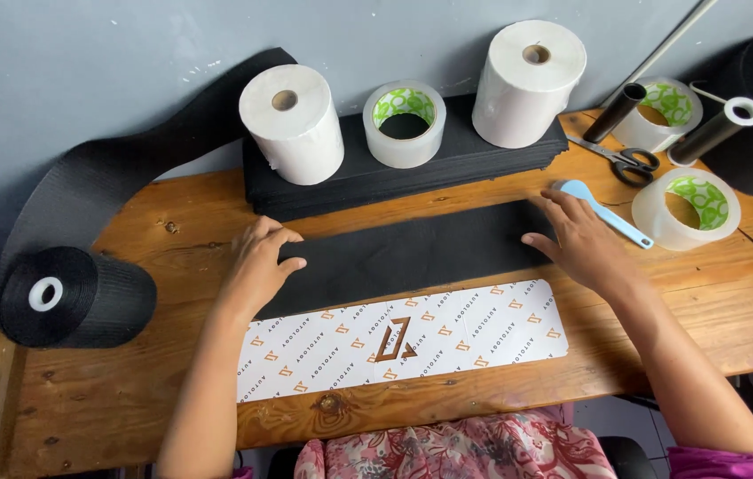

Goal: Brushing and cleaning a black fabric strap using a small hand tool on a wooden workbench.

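Observation:
A long black fabric strip (412, 253) lies flat across the middle of the wooden table (128, 390). My left hand (256, 266) presses on its left end, thumb on the fabric. My right hand (576, 239) rests flat on its right end, fingers spread. Directly in front of the strip lies a long white sticker sheet (398, 341) with rounded corners and small orange marks. Neither hand holds anything.
Behind the strip, a stack of black fabric pieces (358, 182) carries two white paper rolls (292, 124) (529, 84) and a clear tape roll (405, 124). A blue spatula (605, 213), scissors (626, 161), more tape rolls (689, 206) and black tubes are at right. A black webbing roll (70, 297) sits at left.

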